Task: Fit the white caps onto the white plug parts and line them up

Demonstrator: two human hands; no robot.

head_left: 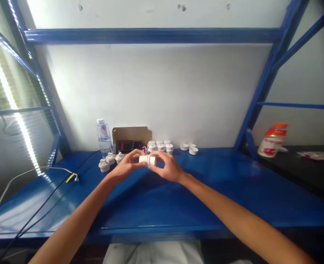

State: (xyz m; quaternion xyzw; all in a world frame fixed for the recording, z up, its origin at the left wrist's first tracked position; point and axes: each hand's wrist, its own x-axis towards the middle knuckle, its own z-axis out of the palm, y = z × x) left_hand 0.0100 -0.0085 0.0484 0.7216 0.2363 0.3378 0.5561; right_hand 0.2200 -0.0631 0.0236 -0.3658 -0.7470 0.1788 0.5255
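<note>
Above the blue table, a small white cylindrical plastic part (pixel 147 160) lies sideways between both my hands. A raised ring runs round it near its right end. My left hand (pixel 129 162) pinches its left side between thumb and fingers. From the other side my right hand (pixel 167 167) closes thumb and fingers on its right end. Behind my left hand are several white parts with knobbed tops (pixel 104 165). Beyond my hands stand stacked white round parts (pixel 159 146), and farther right several low white cups (pixel 193 150).
A water bottle (pixel 104 138) and an open cardboard box (pixel 131 132) stand by the wall. Cables (pixel 49 198) cross the left side of the blue table (pixel 206 198). An orange-capped bottle (pixel 273 141) stands on a dark surface at right. Blue frame posts (pixel 261 88) flank the table.
</note>
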